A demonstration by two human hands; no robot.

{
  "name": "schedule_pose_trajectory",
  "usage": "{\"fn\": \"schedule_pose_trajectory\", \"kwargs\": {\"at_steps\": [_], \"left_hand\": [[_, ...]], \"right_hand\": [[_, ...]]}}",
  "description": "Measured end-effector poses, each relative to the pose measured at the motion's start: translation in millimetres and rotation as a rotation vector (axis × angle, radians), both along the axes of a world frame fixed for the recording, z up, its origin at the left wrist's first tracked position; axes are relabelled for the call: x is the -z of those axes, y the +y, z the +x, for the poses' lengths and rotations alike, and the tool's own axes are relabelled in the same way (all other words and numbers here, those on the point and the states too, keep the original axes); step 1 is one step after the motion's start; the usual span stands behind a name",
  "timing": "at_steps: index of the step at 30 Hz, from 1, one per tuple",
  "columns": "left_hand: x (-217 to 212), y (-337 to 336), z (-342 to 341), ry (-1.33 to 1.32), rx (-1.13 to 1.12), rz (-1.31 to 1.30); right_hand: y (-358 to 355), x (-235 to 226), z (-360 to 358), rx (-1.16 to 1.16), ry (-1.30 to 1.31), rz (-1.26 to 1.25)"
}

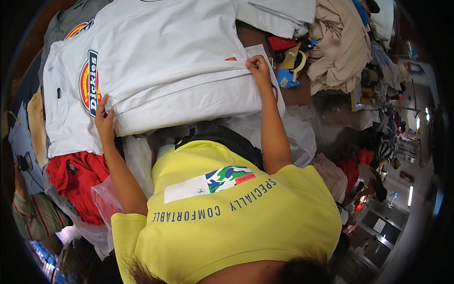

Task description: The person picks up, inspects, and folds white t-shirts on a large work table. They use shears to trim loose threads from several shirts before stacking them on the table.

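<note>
White T-shirts point(165, 42) lie in a layered stack on the table in front of me, their near edges folded in long ridges. At the left end of the upper hem, my left hand point(104, 122) has its thumb and index finger curled at the cloth edge. My right hand point(259, 73) pinches the right corner of that hem, close to a small red mark on the fabric. Beside my left hand, a white T-shirt with a red, yellow and blue printed emblem point(90, 84) spreads toward the left. The fingertips' undersides are hidden.
Right of the stack sit a tape roll point(299, 65), a red box point(281, 43) and a heap of beige cloth point(336, 42). Red garments point(80, 182) and clear plastic lie at the left. Another person's striped sleeve point(40, 215) shows at the lower left.
</note>
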State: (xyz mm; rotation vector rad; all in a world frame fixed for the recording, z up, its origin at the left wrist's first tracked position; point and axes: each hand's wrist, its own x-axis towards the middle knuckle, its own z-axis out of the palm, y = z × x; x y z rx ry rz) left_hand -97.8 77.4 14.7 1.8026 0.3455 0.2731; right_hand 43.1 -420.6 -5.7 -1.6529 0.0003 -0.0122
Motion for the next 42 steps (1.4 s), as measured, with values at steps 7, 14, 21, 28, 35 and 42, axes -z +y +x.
{"fn": "schedule_pose_trajectory", "kwargs": {"at_steps": [7, 14, 21, 28, 35, 42], "left_hand": [[2.3, -1.6, 1.1, -0.012, -0.02, -0.043], [5.2, 1.9, 0.2, 0.015, -0.009, -0.031], [8.1, 1.7, 1.2, 0.01, -0.016, -0.062], [5.1, -0.8, -0.3, 0.001, -0.022, -0.026], [4.1, 0.2, -0.8, -0.025, -0.031, 0.149], [9.3, 8.6, -7.6, -0.12, -0.108, -0.062]], "right_hand": [[-0.4, -5.3, -4.2, -0.097, -0.228, -0.206], [3.9, -21.2, -10.6, -0.13, -0.144, -0.385], [3.8, -22.5, -11.3, -0.121, -0.194, -0.377], [-1.0, -13.6, -14.7, -0.069, -0.052, -0.078], [4.4, 1.9, -21.6, 0.095, -0.384, -0.453], [-4.1, 4.4, -15.5, 0.118, -0.247, -0.376]]}}
